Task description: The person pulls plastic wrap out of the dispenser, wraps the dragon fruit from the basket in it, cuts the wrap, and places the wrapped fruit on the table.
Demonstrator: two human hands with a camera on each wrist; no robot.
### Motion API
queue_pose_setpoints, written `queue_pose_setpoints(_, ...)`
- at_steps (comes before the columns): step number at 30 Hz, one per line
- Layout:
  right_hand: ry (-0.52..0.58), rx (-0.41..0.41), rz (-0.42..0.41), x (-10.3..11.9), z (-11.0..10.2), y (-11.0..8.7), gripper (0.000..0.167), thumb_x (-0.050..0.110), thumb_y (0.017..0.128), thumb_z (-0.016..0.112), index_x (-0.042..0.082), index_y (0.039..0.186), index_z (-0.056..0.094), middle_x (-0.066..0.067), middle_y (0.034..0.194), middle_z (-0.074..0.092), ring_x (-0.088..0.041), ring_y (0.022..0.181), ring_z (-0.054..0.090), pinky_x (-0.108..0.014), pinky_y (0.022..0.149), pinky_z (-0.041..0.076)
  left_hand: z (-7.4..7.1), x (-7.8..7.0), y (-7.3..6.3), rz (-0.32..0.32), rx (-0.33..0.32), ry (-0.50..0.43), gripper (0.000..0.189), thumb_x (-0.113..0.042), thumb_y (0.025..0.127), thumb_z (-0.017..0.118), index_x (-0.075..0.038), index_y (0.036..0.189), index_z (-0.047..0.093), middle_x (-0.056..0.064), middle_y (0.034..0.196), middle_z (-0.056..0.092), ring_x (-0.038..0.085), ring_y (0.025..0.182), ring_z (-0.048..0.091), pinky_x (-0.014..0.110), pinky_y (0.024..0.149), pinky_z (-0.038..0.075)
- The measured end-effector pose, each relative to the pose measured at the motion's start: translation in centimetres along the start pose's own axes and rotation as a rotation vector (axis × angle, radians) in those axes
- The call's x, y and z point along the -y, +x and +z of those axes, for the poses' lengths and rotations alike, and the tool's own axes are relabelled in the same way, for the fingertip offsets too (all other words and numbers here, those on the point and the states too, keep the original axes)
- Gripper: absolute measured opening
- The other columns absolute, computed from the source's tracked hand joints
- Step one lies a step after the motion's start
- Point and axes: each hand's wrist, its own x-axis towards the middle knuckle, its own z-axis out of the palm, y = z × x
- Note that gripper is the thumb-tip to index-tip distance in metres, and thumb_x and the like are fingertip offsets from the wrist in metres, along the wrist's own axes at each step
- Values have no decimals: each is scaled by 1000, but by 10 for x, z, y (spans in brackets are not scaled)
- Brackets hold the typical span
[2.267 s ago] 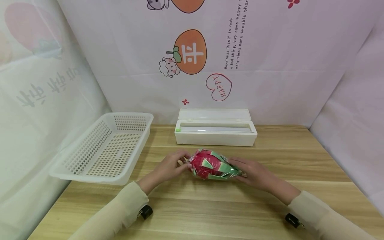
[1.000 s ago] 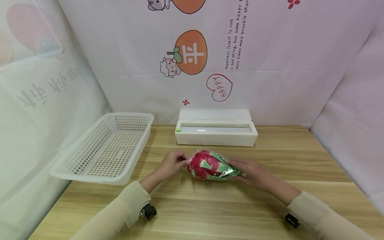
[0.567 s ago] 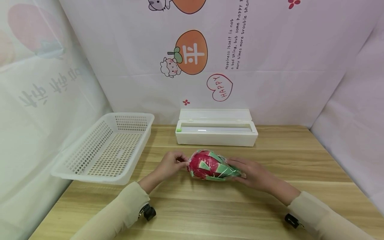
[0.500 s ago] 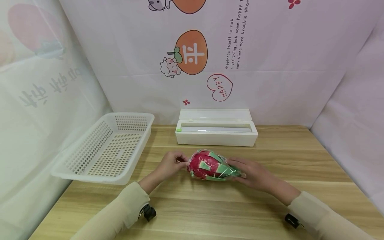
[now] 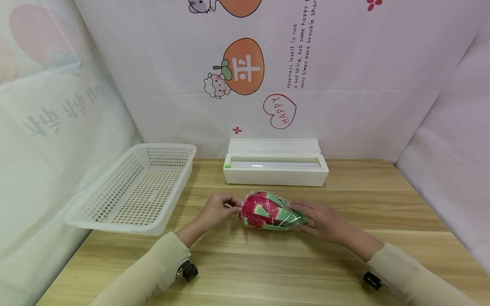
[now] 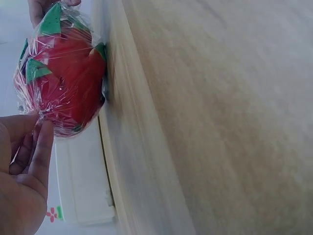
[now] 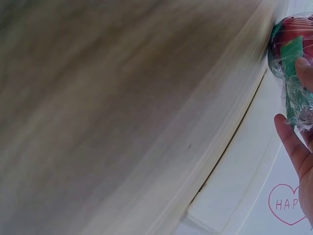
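Observation:
A red dragon fruit [image 5: 269, 211] with green scales lies on its side on the table, wrapped in clear plastic film. At its blunt left end, my left hand [image 5: 217, 211] pinches gathered film between thumb and fingertips; the left wrist view shows the film bunched at the fingertips [image 6: 45, 128]. My right hand [image 5: 325, 221] holds the tapered green end, where the wrap [image 7: 298, 105] is crumpled. In the right wrist view the thumb [image 7: 304, 71] presses on the fruit while one finger sticks out beside the end. Part of the right hand falls outside that view.
Behind the fruit stands a white cling-film dispenser box [image 5: 275, 176] with its lid raised. A white perforated plastic basket [image 5: 178, 187] sits on the left of the wooden table [image 5: 260, 272]. Printed white sheeting [image 5: 344, 85] walls the back and sides.
The left fingers, more spread at first, have closed into a pinch on the film at the fruit's left end. The fruit has turned slightly in place; the right hand has barely moved.

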Motion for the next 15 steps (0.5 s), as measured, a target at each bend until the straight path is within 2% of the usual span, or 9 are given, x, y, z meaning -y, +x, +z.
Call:
queue_pose_setpoints(4,-8,-6,-7,0,0,-1,70,16,67,88,3,129,58,-13,125,61,-27,107,63,-39,83,55,0,1,0,45,14,-6,5,0,85,73,-1,88,70,6,89,67,19,84,64,27,69,57)
queue_pose_setpoints(10,8,7,7,-1,-2,-2,72,17,67,89,3,130,57,-12,125,61,-27,108,63,-39,83,55,1,2,-1,112,31,32,9,-3,84,75,-6,90,69,1,92,64,18,88,64,29,71,57)
queue_pose_setpoints(15,27,27,36,0,-4,-2,75,19,67,89,5,133,55,-10,126,61,-26,109,62,-39,85,54,1,3,-1,129,21,56,11,-5,84,76,-8,92,69,-2,93,63,15,89,63,27,70,56)
